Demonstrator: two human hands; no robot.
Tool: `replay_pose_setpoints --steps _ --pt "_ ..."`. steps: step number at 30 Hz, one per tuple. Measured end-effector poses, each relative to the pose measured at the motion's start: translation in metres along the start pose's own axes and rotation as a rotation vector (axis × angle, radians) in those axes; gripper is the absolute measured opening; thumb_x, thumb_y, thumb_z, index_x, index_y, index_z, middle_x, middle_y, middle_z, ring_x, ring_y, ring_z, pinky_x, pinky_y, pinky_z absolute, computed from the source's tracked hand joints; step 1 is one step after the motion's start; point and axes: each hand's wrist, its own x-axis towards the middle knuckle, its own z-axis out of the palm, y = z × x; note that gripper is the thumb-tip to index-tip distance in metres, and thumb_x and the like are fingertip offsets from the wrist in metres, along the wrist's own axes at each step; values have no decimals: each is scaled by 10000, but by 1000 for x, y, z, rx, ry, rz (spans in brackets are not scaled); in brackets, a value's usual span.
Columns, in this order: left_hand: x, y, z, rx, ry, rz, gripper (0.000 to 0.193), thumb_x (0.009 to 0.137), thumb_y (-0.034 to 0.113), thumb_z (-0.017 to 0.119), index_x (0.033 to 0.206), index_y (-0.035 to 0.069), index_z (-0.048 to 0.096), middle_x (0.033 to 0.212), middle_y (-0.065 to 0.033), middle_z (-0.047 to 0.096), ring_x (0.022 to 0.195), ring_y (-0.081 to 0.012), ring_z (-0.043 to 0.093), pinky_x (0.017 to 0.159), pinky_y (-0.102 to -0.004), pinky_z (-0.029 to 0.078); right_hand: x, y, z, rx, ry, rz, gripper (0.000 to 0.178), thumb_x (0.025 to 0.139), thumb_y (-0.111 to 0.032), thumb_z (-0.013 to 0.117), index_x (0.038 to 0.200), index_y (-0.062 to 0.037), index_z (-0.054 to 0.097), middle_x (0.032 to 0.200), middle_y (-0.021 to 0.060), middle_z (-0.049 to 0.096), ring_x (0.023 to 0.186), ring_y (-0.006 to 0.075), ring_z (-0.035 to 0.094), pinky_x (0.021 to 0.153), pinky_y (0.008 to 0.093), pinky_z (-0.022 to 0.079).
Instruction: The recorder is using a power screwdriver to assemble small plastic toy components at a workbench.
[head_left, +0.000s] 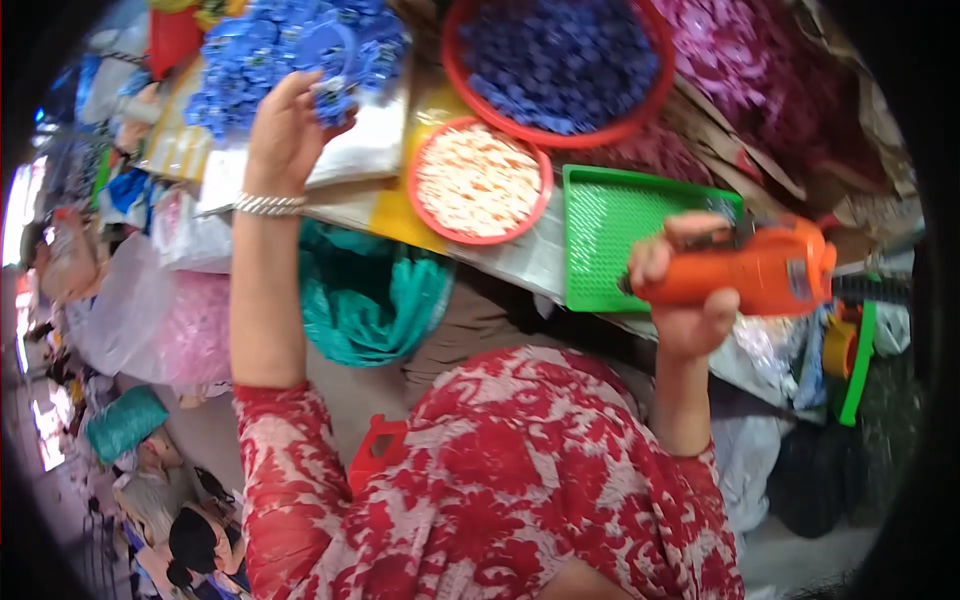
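At the upper left, my left hand (290,135) is closed on a small blue plastic part (334,102), at the near edge of a heap of similar blue parts (250,60). A metal bracelet circles that wrist. To the right, my right hand (690,290) is wrapped around an orange electric screwdriver (745,278), held sideways above the near right side of a green tray (600,240). The tool's tip points left, and a black cord leaves its right end.
A red tub (663,75) of dark blue pieces and a smaller red bowl (415,195) of whitish pieces stand between my hands. Pink parts (725,45) are piled at the far right. Below the table edge hangs a teal plastic bag (375,330). Other people sit at the left.
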Motion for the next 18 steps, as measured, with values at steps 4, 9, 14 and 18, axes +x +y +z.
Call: replay_pose_setpoints --steps 4,9,14,18 --pt "-45 -37 20 -184 -88 -56 296 906 212 436 1079 -7 535 878 -102 639 722 -218 628 658 -365 520 21 8 -12 -41 -10 -70 786 756 -655 536 1111 41 455 747 87 535 622 178 499 649 324 421" --pt "-105 -84 55 -415 -229 -355 376 905 266 429 1116 -37 500 913 -181 622 692 -291 635 543 -367 552 31 24 -14 -84 29 -104 779 756 -678 507 1096 22 486 729 73 543 632 178 512 669 339 432" --pt "-136 -115 81 -431 -302 -441 436 900 260 486 1230 3 363 1062 -211 568 725 -289 649 578 -333 567 35 37 -13 -86 6 -100 782 748 -699 491 1088 5 496 728 62 546 643 168 504 666 342 427" --pt "-152 -109 96 -425 -378 -460 521 792 129 569 1246 16 339 1098 -195 547 798 -275 642 684 -337 552 34 41 -14 -107 1 -86 789 739 -716 479 1089 -9 498 729 51 544 633 165 497 681 338 418"
